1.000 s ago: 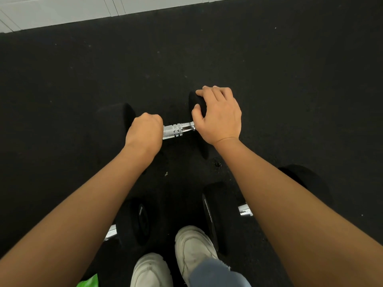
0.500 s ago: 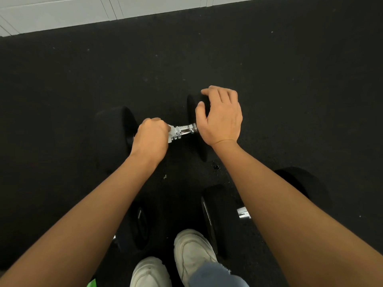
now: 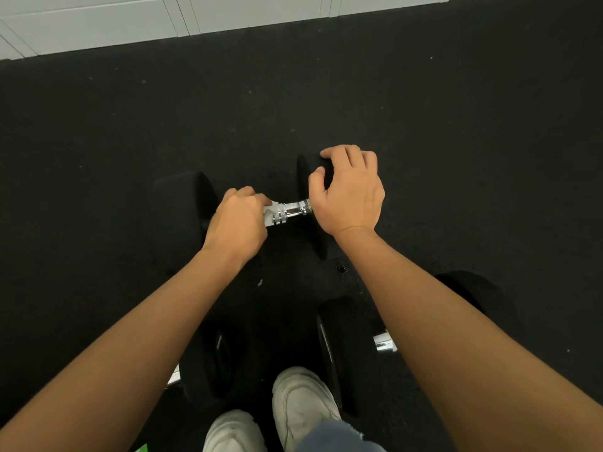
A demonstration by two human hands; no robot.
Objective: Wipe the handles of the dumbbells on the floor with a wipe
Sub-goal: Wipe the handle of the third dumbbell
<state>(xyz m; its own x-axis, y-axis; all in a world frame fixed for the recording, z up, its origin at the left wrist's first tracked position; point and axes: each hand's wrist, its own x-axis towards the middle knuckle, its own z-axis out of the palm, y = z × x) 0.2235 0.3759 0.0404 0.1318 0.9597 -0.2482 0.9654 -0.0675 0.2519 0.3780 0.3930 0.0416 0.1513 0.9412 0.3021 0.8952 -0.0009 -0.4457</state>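
A black dumbbell lies crosswise on the dark floor, its chrome handle (image 3: 292, 210) showing between my hands. My left hand (image 3: 236, 221) is curled round the handle's left part with a white wipe (image 3: 272, 212) sticking out at its right side. The left weight head (image 3: 182, 207) sits just beyond that hand. My right hand (image 3: 349, 190) grips the top of the right weight head (image 3: 306, 171), thumb on its inner face. Most of the wipe is hidden inside my left fist.
Two more black dumbbells lie nearer me: one at lower left (image 3: 218, 357) and one at lower right (image 3: 346, 347) with a chrome handle (image 3: 385, 342) partly under my right forearm. My white shoes (image 3: 300, 402) stand between them. A white wall (image 3: 130, 21) borders the floor's far edge.
My left hand has slid to the right along the handle, and the white wipe now shows at its edge. My right hand stays on the right weight head.
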